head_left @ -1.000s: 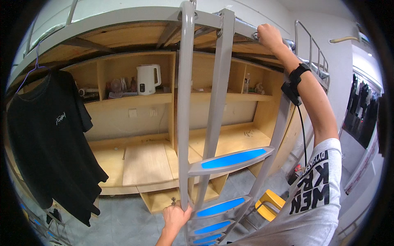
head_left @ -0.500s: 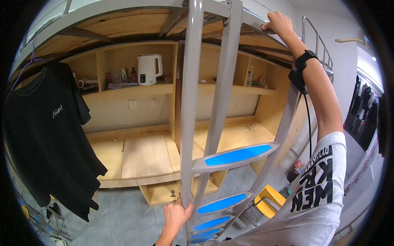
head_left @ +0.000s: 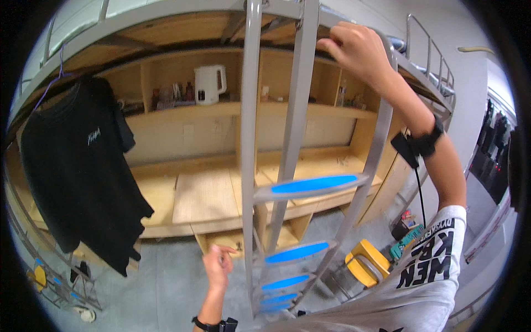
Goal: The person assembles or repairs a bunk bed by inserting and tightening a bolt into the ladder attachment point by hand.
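Observation:
A grey metal ladder (head_left: 251,138) with blue-topped steps (head_left: 315,184) rises in front of me to a raised bed frame (head_left: 182,34). My left hand (head_left: 217,265) is just left of the ladder's left rail, apart from it. Its fingers are loosely bent and spread, slightly blurred, holding nothing. Raised at the upper right, my right hand (head_left: 359,52) overlaps the bed's edge near the top of the ladder. Its fingers curl inward and the thumb points left; whatever they close on, if anything, is hidden behind the hand.
Beneath the bed stand a wooden desk (head_left: 204,199) and shelf (head_left: 182,113) with a white kettle (head_left: 208,86). A black T-shirt (head_left: 83,171) hangs at left. A yellow-seated chair (head_left: 367,262) stands right of the ladder, near a wardrobe space with hanging clothes (head_left: 489,130).
My left hand has let go of the ladder's left rail and moved left. My right hand has shifted left and slightly down from its place on the bed edge.

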